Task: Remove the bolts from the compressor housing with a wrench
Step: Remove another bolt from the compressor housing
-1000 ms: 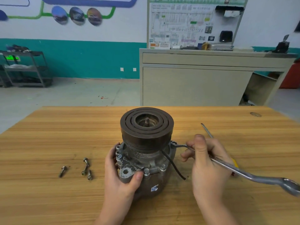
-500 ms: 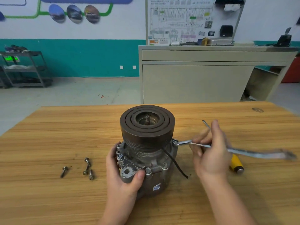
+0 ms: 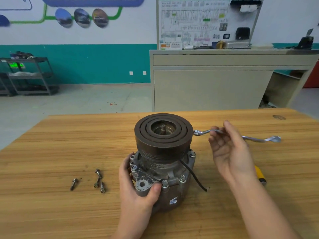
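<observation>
While the compressor (image 3: 163, 163) stands upright near the middle of the wooden worktop (image 3: 51, 152), the left hand (image 3: 138, 192) grips its lower housing, thumb on the front bracket. Raised beside the pulley, the right hand (image 3: 229, 152) pinches the wrench (image 3: 250, 138) in its fingers (image 3: 214, 135), which hide the middle of the shank. Four loose bolts (image 3: 96, 181) lie to the left. A yellow handle (image 3: 259, 175) is mostly hidden behind the right forearm.

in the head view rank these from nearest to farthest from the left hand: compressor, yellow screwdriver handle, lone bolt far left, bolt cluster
1. compressor: gripped by the left hand.
2. bolt cluster: on the table just left of that hand.
3. lone bolt: further left.
4. yellow screwdriver handle: beyond the compressor, behind the right wrist.
</observation>
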Motion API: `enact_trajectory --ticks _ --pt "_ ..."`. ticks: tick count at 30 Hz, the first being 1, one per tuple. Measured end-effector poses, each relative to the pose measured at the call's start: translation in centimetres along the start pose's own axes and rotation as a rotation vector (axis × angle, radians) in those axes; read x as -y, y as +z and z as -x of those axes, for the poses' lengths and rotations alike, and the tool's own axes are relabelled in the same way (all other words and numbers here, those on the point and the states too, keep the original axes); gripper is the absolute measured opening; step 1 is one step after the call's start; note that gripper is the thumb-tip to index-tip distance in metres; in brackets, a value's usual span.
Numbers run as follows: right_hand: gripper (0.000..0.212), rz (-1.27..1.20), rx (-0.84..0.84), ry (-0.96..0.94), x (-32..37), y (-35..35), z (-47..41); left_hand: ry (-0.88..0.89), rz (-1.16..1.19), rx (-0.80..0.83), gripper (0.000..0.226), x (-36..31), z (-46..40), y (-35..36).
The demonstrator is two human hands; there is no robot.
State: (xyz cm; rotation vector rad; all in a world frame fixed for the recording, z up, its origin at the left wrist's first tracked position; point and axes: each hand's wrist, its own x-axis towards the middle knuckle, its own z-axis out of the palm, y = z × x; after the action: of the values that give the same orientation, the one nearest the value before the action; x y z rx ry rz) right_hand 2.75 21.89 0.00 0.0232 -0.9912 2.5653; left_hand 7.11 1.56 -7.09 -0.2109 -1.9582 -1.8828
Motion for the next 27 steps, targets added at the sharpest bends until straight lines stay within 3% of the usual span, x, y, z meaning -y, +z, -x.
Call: enact_trajectory --ticks 2,7,11,13,16,19,24,27 --pt "0.018 0.147 0.066 -0.15 0.1 -1.1 1.9 0.001 -0.002 -0.001 0.092 0.0 0.0 0.0" --pt "0.037 0.588 0.066 -0.496 -0.8 -1.9 5.0 0.002 -0.028 -0.004 0.092 0.0 0.1 0.0" --pt "0.028 0.895 0.148 -0.783 -0.4 -1.6 6.2 -0.003 -0.04 -0.004 0.094 -0.2 0.2 -0.1" --pt "0.032 0.986 0.176 -0.808 -0.1 -0.9 6.4 -0.003 -0.037 -0.006 0.095 -0.1 0.2 0.0" --pt "0.043 0.964 0.148 -0.579 0.4 0.4 6.1 -0.006 -0.027 -0.001 0.094 0.0 0.2 0.0" --pt "0.047 1.116 0.18 -0.809 0.2 0.7 6.4 -0.007 -0.017 -0.007 0.09 -0.2 0.2 0.0" --pt "0.053 1.168 0.148 -0.9 -0.7 1.5 6.7 -0.005 -0.02 -0.009 0.094 -0.3 0.2 0.0" --pt "0.052 0.949 0.095 -0.76 -1.2 0.5 6.7 -0.003 -0.028 -0.013 0.096 -0.1 0.2 0.0"
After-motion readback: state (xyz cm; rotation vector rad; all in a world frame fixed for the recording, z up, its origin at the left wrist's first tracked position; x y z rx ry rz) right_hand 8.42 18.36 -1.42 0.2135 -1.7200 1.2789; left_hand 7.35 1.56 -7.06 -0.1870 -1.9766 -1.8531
